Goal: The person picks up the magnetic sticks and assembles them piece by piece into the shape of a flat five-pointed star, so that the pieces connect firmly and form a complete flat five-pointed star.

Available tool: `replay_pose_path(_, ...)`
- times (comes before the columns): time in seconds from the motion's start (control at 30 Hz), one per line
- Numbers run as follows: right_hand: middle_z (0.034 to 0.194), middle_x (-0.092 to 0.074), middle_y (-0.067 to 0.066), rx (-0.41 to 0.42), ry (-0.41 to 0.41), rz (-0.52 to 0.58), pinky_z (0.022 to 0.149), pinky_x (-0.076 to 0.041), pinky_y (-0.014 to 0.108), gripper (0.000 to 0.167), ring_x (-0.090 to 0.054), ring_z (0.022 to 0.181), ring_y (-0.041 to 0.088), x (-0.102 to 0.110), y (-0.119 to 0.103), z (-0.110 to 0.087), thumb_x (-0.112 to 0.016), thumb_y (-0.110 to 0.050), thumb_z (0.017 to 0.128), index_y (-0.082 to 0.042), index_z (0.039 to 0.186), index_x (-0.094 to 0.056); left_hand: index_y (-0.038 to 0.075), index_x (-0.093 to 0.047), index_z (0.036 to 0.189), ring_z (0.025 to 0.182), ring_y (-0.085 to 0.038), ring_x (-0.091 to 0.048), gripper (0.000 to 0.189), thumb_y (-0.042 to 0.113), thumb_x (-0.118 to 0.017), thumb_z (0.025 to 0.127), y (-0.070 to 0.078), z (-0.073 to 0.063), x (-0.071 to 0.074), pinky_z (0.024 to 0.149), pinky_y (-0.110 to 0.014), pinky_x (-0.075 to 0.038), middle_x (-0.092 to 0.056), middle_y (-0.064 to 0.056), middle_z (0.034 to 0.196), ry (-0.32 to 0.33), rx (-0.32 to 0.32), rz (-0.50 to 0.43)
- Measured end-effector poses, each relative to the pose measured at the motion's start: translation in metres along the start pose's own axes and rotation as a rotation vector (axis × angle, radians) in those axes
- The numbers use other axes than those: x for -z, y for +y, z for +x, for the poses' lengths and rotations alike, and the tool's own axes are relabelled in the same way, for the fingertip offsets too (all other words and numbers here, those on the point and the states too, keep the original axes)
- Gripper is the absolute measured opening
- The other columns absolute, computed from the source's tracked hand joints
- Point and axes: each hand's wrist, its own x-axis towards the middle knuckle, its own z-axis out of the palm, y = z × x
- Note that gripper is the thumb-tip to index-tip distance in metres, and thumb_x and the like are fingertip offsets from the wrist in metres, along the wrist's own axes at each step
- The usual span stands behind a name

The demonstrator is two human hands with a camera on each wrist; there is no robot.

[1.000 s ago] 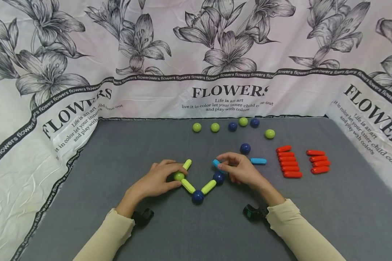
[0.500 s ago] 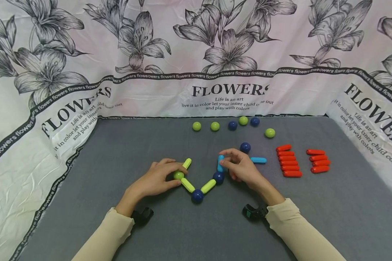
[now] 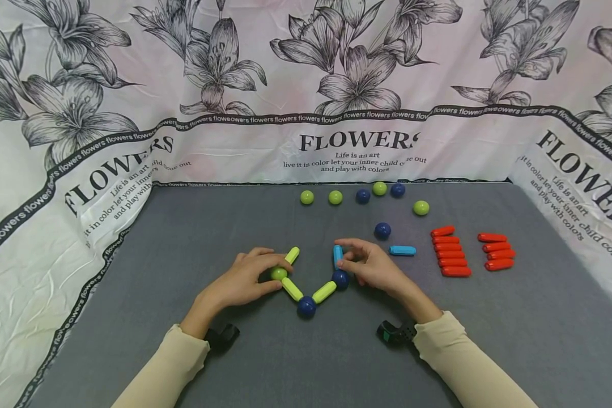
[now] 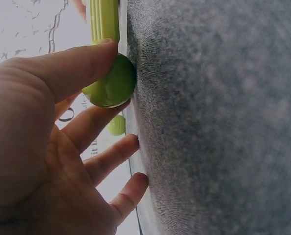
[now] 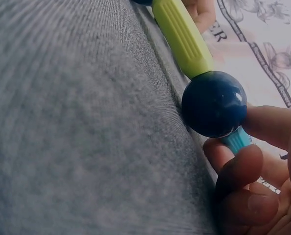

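A V-shaped chain of rods and balls lies between the two hands in the head view. Its lowest point is a dark blue ball (image 3: 306, 307), where two yellow-green rods (image 3: 292, 289) meet. My left hand (image 3: 245, 279) holds the green ball (image 4: 117, 83) on the left arm between thumb and fingers; another yellow-green rod (image 3: 293, 254) sticks up beyond it. On the right arm, a light blue rod (image 3: 338, 255) stands out from a dark blue ball (image 5: 214, 104). My right hand (image 3: 376, 265) pinches this rod, with fingertips close by the ball; its lower end is partly hidden.
Right of the right hand lie a second light blue rod (image 3: 402, 250) and a loose dark blue ball (image 3: 382, 230). Two stacks of red rods (image 3: 451, 256) are farther right. Several green balls (image 3: 335, 198) and dark blue balls (image 3: 362, 196) sit along the back edge.
The light blue rod in my right hand has swung from a leftward slant to nearly straight away from me, its near end now at the blue ball. My left hand keeps its place.
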Motion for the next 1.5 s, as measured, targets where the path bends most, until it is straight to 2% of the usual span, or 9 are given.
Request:
replay_pose_path(0.27, 0.096, -0.065, 0.009, 0.037, -0.013, -0.074, 0.047, -0.041, 0.027, 0.052, -0.045, 0.05, 0.007, 0.001, 0.002, 0.0, -0.068, -0.024, 0.099, -0.013, 0.148, -0.053, 0.028, -0.067, 0.129, 0.148, -0.029, -0.038, 0.033, 0.026, -0.072, 0.096, 0.001, 0.0, 0.001, 0.107, -0.055, -0.027, -0.055, 0.003, 0.152, 0.002, -0.001, 0.0)
replay_pose_path(0.77, 0.106, -0.061, 0.012, 0.11, -0.096, -0.095, 0.048, -0.043, 0.027, 0.053, -0.046, 0.053, 0.007, -0.001, -0.001, -0.003, -0.061, -0.024, 0.104, -0.013, 0.153, -0.047, 0.029, -0.067, 0.13, 0.147, -0.029, -0.039, 0.033, 0.025, -0.071, 0.097, 0.001, -0.001, -0.002, 0.102, -0.05, -0.028, -0.052, 0.004, 0.155, 0.016, -0.009, 0.015)
replay_pose_path(1.0, 0.106, -0.061, 0.014, 0.109, -0.098, -0.094, 0.048, -0.043, 0.028, 0.053, -0.047, 0.054, 0.008, 0.002, -0.003, -0.003, -0.061, -0.023, 0.104, -0.012, 0.154, -0.045, 0.029, -0.067, 0.13, 0.146, -0.028, -0.04, 0.033, 0.026, -0.071, 0.097, 0.001, -0.001, -0.002, 0.102, -0.051, -0.029, -0.052, 0.004, 0.154, 0.02, -0.005, 0.029)
replay_pose_path(1.13, 0.106, -0.061, 0.012, 0.079, -0.046, -0.104, 0.047, -0.042, 0.028, 0.051, -0.048, 0.054, 0.008, 0.007, -0.005, -0.004, -0.061, -0.023, 0.103, -0.012, 0.151, -0.048, 0.028, -0.067, 0.13, 0.146, -0.028, -0.04, 0.034, 0.025, -0.071, 0.097, 0.001, 0.0, -0.002, 0.102, -0.051, -0.029, -0.053, 0.003, 0.154, 0.023, -0.006, 0.034)
replay_pose_path(1.3, 0.104, -0.062, 0.014, 0.066, 0.062, -0.107, 0.047, -0.043, 0.028, 0.045, -0.048, 0.054, 0.01, 0.012, -0.008, -0.005, -0.062, -0.024, 0.103, -0.011, 0.145, -0.054, 0.027, -0.067, 0.13, 0.146, -0.029, -0.04, 0.034, 0.025, -0.071, 0.097, 0.001, -0.001, -0.001, 0.102, -0.051, -0.029, -0.053, 0.003, 0.154, 0.022, -0.01, 0.031)
replay_pose_path(1.4, 0.101, -0.064, 0.013, 0.099, 0.153, -0.13, 0.053, -0.045, 0.028, 0.04, -0.054, 0.06, 0.012, 0.016, -0.009, -0.006, -0.064, -0.022, 0.102, -0.008, 0.139, -0.06, 0.027, -0.067, 0.13, 0.146, -0.029, -0.04, 0.034, 0.025, -0.071, 0.097, 0.001, -0.001, -0.002, 0.103, -0.052, -0.029, -0.053, 0.003, 0.154, 0.022, -0.012, 0.033)
replay_pose_path(1.5, 0.094, -0.066, 0.012, 0.165, 0.289, -0.178, 0.055, -0.045, 0.026, 0.033, -0.056, 0.062, 0.013, 0.02, -0.007, -0.005, -0.067, -0.018, 0.1, -0.005, 0.13, -0.066, 0.027, -0.067, 0.13, 0.147, -0.029, -0.04, 0.034, 0.025, -0.071, 0.097, 0.001, -0.001, -0.002, 0.103, -0.052, -0.029, -0.053, 0.003, 0.154, 0.023, -0.012, 0.033)
